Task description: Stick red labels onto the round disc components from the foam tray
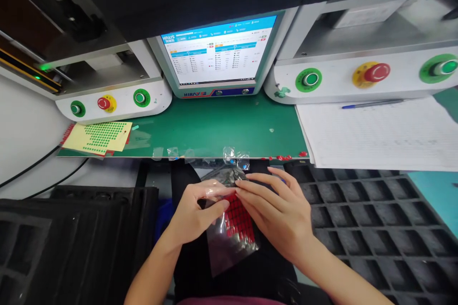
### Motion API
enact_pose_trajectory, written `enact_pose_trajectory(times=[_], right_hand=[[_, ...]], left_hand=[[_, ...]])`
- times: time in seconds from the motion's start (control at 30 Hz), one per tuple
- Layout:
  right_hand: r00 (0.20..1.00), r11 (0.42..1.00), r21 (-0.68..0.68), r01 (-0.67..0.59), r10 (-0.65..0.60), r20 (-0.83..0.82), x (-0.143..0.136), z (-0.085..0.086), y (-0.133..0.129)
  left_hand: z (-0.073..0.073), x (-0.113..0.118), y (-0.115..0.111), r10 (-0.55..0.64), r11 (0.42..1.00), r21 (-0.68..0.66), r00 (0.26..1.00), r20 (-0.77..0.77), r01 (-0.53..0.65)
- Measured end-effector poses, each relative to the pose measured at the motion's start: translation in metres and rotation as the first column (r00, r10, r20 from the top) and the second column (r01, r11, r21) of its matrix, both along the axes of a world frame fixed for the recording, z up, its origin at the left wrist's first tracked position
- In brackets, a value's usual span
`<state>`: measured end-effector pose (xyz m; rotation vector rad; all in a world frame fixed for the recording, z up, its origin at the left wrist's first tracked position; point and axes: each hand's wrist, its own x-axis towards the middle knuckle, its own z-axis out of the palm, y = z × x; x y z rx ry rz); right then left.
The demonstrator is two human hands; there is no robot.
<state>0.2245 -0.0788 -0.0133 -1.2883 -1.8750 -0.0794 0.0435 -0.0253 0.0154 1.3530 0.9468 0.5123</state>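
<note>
We see an evenly lit scene, bright on the white machine housings and the paper sheet (379,133), dim under the tabletop (214,126) edge where the black trays (386,219) swallow detail. The screen (218,50) glows blue-white, its text too small to read. Glare streaks the clear bag (232,233) between our hands. Straight edges bow toward the corners from the wide lens, and the top band of the frame falls into dark shadow.
</note>
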Motion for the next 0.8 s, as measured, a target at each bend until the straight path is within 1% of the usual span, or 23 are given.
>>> enact_pose_trajectory(times=[0.1,0.27,0.4,0.5,0.6,0.7,0.73,0.77,0.8], right_hand=[[1.000,1.000,-0.003,0.007,-0.007,0.002,-0.001,0.000,0.000],[1.000,0.999,-0.048,0.009,-0.011,-0.026,-0.002,0.002,0.002],[0.999,0.999,-0.009,0.049,-0.049,-0.010,-0.004,0.002,0.001],[0.998,0.998,0.035,0.057,-0.057,0.003,-0.006,-0.002,0.000],[0.995,0.994,0.046,0.098,-0.099,0.022,-0.008,-0.005,-0.001],[0.995,0.993,0.071,0.091,-0.093,0.037,-0.006,0.000,-0.008],[0.997,0.994,0.079,0.071,-0.073,0.027,-0.004,0.003,-0.011],[0.999,0.995,0.088,0.049,-0.050,0.004,-0.001,0.007,-0.015],[0.999,0.995,0.093,0.033,-0.031,-0.028,0.002,0.011,-0.019]], left_hand=[[0.000,0.000,-0.001,0.005,1.000,0.021,1.000,-0.015,-0.004],[0.001,-0.001,-0.002,-0.003,0.998,0.063,0.999,-0.053,0.007],[0.003,0.000,0.000,0.017,0.996,0.087,0.998,-0.054,-0.013],[0.003,0.002,0.000,0.026,0.994,0.112,0.998,-0.062,-0.019],[0.004,0.005,-0.001,0.023,0.991,0.131,0.996,-0.082,-0.012],[0.008,0.004,-0.001,0.022,0.987,0.159,0.995,-0.097,-0.006],[0.010,0.002,0.000,0.047,0.985,0.172,0.994,-0.100,-0.029],[0.011,-0.001,0.004,0.097,0.979,0.191,0.991,-0.094,-0.077],[0.013,-0.005,0.009,0.181,0.963,0.216,0.981,-0.066,-0.163]])
